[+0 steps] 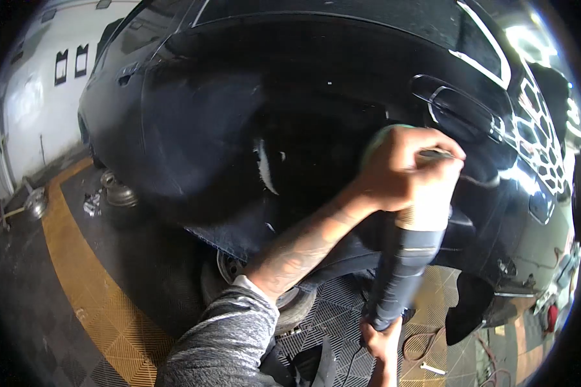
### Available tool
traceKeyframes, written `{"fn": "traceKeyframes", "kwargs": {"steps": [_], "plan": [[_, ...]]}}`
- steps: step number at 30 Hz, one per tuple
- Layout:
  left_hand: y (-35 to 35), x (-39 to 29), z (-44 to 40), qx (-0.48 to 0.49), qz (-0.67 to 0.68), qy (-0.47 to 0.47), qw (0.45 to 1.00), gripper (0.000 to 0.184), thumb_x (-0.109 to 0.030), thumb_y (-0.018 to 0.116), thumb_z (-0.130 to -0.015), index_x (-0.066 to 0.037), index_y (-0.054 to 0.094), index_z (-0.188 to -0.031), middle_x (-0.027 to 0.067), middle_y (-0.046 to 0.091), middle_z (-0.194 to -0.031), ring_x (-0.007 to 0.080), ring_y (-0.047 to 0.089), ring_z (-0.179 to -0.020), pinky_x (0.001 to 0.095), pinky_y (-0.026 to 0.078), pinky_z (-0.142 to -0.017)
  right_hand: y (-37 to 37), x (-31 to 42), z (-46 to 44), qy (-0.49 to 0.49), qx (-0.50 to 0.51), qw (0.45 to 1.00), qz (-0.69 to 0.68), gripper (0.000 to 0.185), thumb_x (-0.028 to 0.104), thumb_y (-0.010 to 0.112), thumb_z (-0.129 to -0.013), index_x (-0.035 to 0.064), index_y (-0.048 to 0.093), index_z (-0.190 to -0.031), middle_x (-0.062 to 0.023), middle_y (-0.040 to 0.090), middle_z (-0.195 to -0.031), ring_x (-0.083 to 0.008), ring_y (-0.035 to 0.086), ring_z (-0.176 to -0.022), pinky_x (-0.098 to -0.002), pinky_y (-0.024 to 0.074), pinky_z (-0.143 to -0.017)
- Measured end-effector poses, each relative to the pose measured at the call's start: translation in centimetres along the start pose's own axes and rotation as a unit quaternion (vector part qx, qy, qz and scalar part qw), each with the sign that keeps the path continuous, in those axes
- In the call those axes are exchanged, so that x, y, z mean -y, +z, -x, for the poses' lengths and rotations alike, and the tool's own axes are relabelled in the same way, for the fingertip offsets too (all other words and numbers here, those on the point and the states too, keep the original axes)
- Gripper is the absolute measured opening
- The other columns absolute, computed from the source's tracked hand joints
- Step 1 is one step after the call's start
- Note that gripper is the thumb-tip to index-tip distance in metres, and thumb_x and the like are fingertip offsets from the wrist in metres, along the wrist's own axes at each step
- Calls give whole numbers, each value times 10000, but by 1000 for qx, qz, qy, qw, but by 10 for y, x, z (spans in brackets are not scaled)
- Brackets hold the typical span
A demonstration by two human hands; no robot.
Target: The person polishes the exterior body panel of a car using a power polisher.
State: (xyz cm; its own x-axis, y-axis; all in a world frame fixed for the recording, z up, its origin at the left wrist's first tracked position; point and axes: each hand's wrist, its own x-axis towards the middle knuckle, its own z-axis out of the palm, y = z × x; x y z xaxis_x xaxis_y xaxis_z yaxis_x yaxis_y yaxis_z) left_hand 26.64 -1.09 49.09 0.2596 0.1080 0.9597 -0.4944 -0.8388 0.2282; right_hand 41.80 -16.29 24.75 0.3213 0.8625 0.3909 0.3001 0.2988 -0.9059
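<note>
My left hand (413, 168) is wrapped over the head of a polisher (407, 271), close to the car's side. Its black, cylindrical body hangs down toward me. Lower down, my right hand (384, 338) grips the rear end of that body. A greenish edge shows beside my left hand, but the working face is hidden behind the hand. The black car panel (310, 109) in front of me has a pale scraped patch (265, 168) and duller areas to its left. Right of the polisher head is a recessed door handle (461, 113).
A wheel (297, 309) is below the panel. On the tiled floor (110, 290) are a metal rim (119, 190) at left, and a looped cord (423, 345) and a wrench-like tool (432, 368) at lower right. A white wall (35, 97) stands at far left.
</note>
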Motion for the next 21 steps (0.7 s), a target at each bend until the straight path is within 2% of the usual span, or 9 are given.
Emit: {"fn": "traceKeyframes", "kwargs": {"steps": [2,4,6,8,9,10,13,16,21], "plan": [[4,-8,-7,26,-16,-23,999,300,-213,681,-875,8,726,-1072,161,746,-1039,221,722,-956,357,573,-845,-1,4,-2,43,11,999,9,133,23,713,-743,33,610,-827,11,580,-613,-93,530,-489,-282,414,-453],[9,4,-13,-30,-68,124,990,333,-208,686,-863,3,721,-1119,199,715,-1160,254,706,-1054,376,569,-892,-3,-17,-3,63,14,997,-35,252,-3,709,-744,38,578,-955,-2,571,-629,-106,524,-479,-283,414,-441],[3,5,-12,-18,-4,86,996,358,-191,698,-855,3,715,-1155,235,673,-1245,266,674,-1148,370,557,-943,4,-28,-4,46,-8,998,-45,387,-23,693,-734,33,537,-1084,-40,600,-724,-112,548,-533,-274,424,-460],[-6,11,-13,3,-23,126,992,318,-186,699,-868,11,726,-1115,219,718,-1141,244,709,-1065,346,573,-895,18,-31,-4,50,-12,997,-64,431,-36,653,-725,14,526,-1133,-57,614,-772,-124,573,-583,-276,452,-505],[-14,-3,-12,40,-8,51,998,272,-179,696,-880,19,735,-1061,168,758,-996,208,738,-937,323,584,-833,24,-34,-1,47,-18,996,-78,480,-50,614,-716,-5,515,-1183,-74,627,-821,-136,598,-633,-279,480,-550],[-16,-1,-11,14,-24,81,996,228,-166,699,-877,21,740,-1000,117,760,-845,161,731,-788,304,585,-738,27,-47,-2,57,-27,998,4,621,30,737,-671,-13,492,-1240,-90,630,-936,-190,609,-820,-334,514,-743],[-36,-11,-3,35,19,21,999,186,-139,684,-865,30,735,-924,70,720,-726,113,687,-682,285,561,-631,57,-53,-2,71,-16,996,-50,624,67,748,-661,-32,515,-1231,-103,627,-1026,-197,596,-915,-343,499,-830],[-64,-9,1,37,-22,70,997,196,-134,666,-864,38,731,-931,89,731,-793,126,697,-736,285,570,-684,96,-25,-4,57,-21,995,-82,326,86,737,-671,-30,645,-962,-59,668,-840,-165,604,-748,-339,514,-738],[-132,-23,19,85,-24,73,993,283,-165,603,-908,68,703,-1034,155,740,-973,176,708,-845,319,574,-796,161,3,-11,32,-1,999,14,369,132,763,-650,-56,655,-948,-115,708,-855,-172,650,-781,-334,529,-742]]}}
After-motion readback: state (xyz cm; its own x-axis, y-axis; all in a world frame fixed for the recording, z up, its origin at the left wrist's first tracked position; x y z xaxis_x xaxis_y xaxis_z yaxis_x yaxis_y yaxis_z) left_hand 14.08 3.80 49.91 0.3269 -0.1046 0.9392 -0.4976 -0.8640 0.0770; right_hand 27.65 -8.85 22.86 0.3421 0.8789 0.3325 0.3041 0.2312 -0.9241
